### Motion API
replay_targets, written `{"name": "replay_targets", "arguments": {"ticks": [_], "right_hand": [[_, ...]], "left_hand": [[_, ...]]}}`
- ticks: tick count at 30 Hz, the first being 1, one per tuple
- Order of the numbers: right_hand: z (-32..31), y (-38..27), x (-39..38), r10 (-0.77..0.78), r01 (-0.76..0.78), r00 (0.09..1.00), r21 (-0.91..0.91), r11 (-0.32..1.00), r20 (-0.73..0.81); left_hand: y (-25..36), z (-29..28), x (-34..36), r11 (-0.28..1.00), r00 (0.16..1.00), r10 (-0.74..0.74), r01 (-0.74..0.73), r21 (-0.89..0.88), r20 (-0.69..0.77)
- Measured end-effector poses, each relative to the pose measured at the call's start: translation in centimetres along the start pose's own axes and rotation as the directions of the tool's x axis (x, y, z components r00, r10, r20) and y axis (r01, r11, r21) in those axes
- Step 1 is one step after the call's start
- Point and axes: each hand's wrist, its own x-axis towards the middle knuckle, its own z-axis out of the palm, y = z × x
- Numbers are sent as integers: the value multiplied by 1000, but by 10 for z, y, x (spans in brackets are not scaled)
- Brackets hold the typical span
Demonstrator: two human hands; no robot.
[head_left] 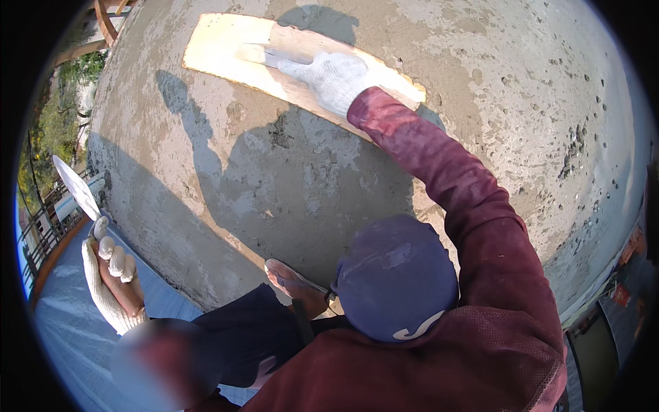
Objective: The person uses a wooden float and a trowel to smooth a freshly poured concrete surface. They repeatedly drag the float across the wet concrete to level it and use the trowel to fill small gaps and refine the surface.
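Observation:
My right hand (336, 79), in a white knit glove, is closed on the handle of a long wooden float (226, 42). The float lies against a rough, grey-brown cement surface (473, 110); its left part is brightly sunlit. At the far left my left hand (110, 271), gloved too, is closed around a trowel. That trowel's pale metal blade (75, 187) points up and to the left, away from the cement. My shadow, with the trowel's outline in it, falls across the cement.
A sandalled foot (292, 275) is below the cement's middle. Nearby is a rounded, dusty navy cloth form (398, 275) with a pale mark. Blue sheeting (68, 329) spreads at lower left, with railings and greenery beyond. Pits and pebbles (573, 147) mark the cement at right.

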Motion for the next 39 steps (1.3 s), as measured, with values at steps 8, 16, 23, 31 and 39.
{"name": "replay_targets", "arguments": {"ticks": [8, 16, 23, 31, 39], "right_hand": [[15, 21, -52, -81, 120, 974, 184, 976, -210], [-13, 69, -126, 208, -175, 952, 156, 972, -226], [-33, 90, 70, 206, -248, 913, -78, 966, -352], [-38, 29, -206, 285, -267, 958, 355, 896, 2], [-39, 53, 110, 139, -157, 962, -57, 986, -237]], "left_hand": [[-4, -55, -28, 999, 1000, 30, -30, 39, 4], [-11, -42, -73, 991, 963, 37, -1, 134, -268], [-23, -9, -35, 982, 993, 55, -35, 183, -105], [-12, -15, -82, 988, 941, 35, 18, 155, -336], [-10, 16, -38, 999, 982, 38, -33, 31, -183]]}}
